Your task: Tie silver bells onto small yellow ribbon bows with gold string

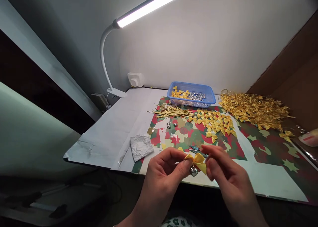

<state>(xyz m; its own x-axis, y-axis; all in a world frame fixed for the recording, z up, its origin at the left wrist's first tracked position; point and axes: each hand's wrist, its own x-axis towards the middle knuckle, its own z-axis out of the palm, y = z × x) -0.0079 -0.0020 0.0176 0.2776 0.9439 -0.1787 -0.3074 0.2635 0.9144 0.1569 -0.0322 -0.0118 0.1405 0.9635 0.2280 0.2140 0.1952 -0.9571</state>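
Between the thumb and fingers of my left hand (167, 172) is a yellow ribbon bow (198, 158). A small silver heart-shaped charm (194, 171) hangs below its knot. My right hand (230, 177) is close against the bow's right side, its fingers curled in towards the thumb; what they pinch, if anything, is hidden. Just behind the bow, a pair of small scissors (194, 148) shows its dark pointed blades, parted, beside my right fingertips. I cannot tell whether the scissors lie on the table or are in that hand.
A blue basket (211, 96) holds bows and silver charms. Gold twist ties (171, 112), loose yellow bows (216, 121), a gold pile (253, 109) and crumpled white paper (141, 146) lie on the table (104, 137). A lamp (154, 7) hangs above; another person's finger (309, 139) shows at right.
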